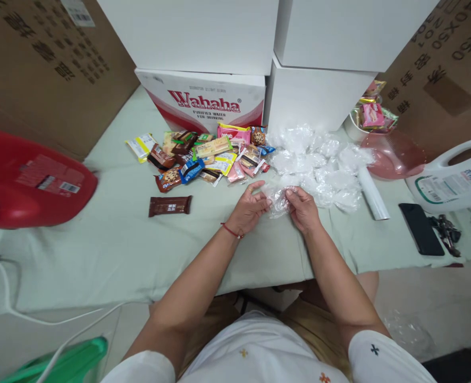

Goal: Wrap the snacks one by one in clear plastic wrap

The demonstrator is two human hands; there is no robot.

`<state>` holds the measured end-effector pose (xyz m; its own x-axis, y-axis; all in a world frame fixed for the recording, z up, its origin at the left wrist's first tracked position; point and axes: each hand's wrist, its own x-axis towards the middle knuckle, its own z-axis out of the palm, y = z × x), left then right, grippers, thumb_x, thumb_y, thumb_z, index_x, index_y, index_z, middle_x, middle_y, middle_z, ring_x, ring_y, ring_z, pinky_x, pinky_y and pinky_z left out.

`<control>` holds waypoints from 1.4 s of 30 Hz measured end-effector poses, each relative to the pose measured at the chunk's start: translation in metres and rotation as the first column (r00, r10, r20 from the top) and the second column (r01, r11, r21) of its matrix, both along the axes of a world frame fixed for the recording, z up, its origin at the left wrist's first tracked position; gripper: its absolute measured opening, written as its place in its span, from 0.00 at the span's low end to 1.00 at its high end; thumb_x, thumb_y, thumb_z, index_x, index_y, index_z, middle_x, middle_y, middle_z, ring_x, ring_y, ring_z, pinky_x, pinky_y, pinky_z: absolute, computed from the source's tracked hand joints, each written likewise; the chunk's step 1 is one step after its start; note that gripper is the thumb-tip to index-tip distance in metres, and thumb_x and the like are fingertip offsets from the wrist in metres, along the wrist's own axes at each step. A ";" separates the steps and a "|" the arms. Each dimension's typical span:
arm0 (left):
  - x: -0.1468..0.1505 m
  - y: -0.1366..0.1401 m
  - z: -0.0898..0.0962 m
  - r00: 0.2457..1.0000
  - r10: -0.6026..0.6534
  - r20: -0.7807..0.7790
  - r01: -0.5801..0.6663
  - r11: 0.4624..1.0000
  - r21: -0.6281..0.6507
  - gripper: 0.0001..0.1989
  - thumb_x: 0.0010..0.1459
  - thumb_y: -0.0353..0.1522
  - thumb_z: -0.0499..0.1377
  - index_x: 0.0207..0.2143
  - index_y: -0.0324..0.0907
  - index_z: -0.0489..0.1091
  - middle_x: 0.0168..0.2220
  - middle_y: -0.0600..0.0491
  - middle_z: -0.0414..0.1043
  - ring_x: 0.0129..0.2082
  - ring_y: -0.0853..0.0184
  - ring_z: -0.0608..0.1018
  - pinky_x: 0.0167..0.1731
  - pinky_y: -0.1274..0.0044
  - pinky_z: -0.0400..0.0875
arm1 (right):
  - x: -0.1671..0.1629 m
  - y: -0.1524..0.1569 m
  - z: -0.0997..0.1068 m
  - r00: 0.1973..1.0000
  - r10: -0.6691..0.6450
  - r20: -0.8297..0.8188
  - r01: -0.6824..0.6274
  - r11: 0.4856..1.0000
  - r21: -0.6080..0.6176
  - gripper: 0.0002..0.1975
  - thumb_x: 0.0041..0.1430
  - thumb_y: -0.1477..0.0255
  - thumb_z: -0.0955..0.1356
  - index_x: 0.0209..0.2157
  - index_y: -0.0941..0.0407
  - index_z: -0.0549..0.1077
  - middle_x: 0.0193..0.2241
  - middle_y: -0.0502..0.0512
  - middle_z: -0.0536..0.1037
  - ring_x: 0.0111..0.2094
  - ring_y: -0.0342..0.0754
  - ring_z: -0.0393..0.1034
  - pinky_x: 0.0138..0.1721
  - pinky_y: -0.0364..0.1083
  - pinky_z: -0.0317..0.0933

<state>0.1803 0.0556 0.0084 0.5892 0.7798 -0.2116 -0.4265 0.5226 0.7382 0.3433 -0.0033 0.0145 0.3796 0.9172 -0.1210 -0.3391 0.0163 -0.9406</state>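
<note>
We cannot make out where the crumpled clear plastic [277, 202] in the hands ends, since its see-through edges blend with the pile of clear plastic [319, 165] just behind it; whether it is a bag or a sheet, we cannot tell. The fingertips cover parts of its sides. The red jug [36, 181] is cut off by the left edge of our view, the white jug [453, 175] by the right edge, and many snack packets [213, 148] are half hidden under one another.

The plastic looks thin, wrinkled and shiny. The snack packets have glossy, colourful wrappers, and one flat brown packet [170, 206] lies apart in front of them. We see a smooth, pale roll [373, 194] beside the plastic pile, all on a softly creased green cloth [111, 260].

Both forearms reach forward, angled inward. The left hand [251, 206] pinches the plastic's left side between thumb and fingers, its index finger curved; the right hand [301, 207] grips the right side, thumb on top. The hands are near each other but apart, with the plastic between them.
</note>
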 end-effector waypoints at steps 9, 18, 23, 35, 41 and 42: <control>-0.007 0.009 0.003 0.986 0.158 0.061 -0.162 0.983 0.086 0.37 0.40 0.28 0.75 0.54 0.48 0.68 0.36 0.59 0.77 0.32 0.74 0.76 0.36 0.80 0.69 | 0.011 -0.012 0.005 0.954 0.296 -0.049 -0.289 0.950 0.118 0.16 0.48 0.55 0.76 0.28 0.54 0.80 0.33 0.56 0.78 0.39 0.52 0.74 0.43 0.52 0.69; 0.005 0.000 -0.007 0.975 0.208 -0.082 -0.172 0.932 0.319 0.33 0.44 0.29 0.73 0.54 0.44 0.68 0.34 0.58 0.76 0.34 0.71 0.76 0.40 0.78 0.69 | -0.007 -0.003 -0.010 0.947 0.280 0.155 -0.276 0.960 -0.051 0.17 0.45 0.63 0.79 0.37 0.54 0.79 0.34 0.52 0.80 0.35 0.48 0.72 0.37 0.45 0.66; 0.004 0.004 -0.016 0.926 0.260 -0.274 -0.160 0.927 0.340 0.13 0.47 0.30 0.70 0.37 0.40 0.76 0.31 0.56 0.75 0.30 0.71 0.74 0.35 0.78 0.67 | 0.004 -0.003 -0.013 0.967 0.120 0.227 -0.111 0.992 -0.052 0.09 0.47 0.67 0.77 0.28 0.54 0.76 0.20 0.44 0.68 0.23 0.41 0.58 0.26 0.42 0.56; 0.007 -0.007 -0.011 0.886 0.346 -0.308 -0.127 0.821 0.556 0.08 0.57 0.36 0.67 0.33 0.43 0.72 0.29 0.57 0.71 0.31 0.69 0.73 0.35 0.78 0.64 | -0.004 -0.006 -0.010 0.943 0.180 0.281 -0.165 0.983 -0.077 0.10 0.49 0.65 0.76 0.25 0.54 0.75 0.19 0.46 0.69 0.21 0.42 0.57 0.24 0.44 0.55; 0.003 -0.001 -0.014 0.819 0.500 -0.283 -0.308 0.798 0.519 0.11 0.63 0.40 0.64 0.37 0.46 0.65 0.23 0.61 0.64 0.23 0.71 0.66 0.27 0.78 0.59 | 0.007 -0.003 -0.008 0.983 0.078 0.168 -0.070 0.996 -0.049 0.13 0.48 0.62 0.78 0.31 0.53 0.75 0.21 0.43 0.67 0.20 0.39 0.55 0.20 0.41 0.51; 0.001 0.001 -0.014 0.804 0.525 -0.280 -0.336 0.789 0.515 0.12 0.63 0.40 0.64 0.37 0.46 0.65 0.23 0.62 0.62 0.22 0.71 0.64 0.26 0.78 0.58 | 0.010 -0.003 -0.007 0.986 0.069 0.151 -0.062 0.997 -0.052 0.13 0.49 0.62 0.77 0.32 0.53 0.76 0.21 0.43 0.65 0.19 0.38 0.52 0.19 0.40 0.48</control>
<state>0.1812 0.0571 -0.0056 0.1077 0.9920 0.0654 -0.1557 -0.0482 0.9866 0.3530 -0.0059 0.0075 0.3360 0.9355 -0.1093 -0.1901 -0.0463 -0.9807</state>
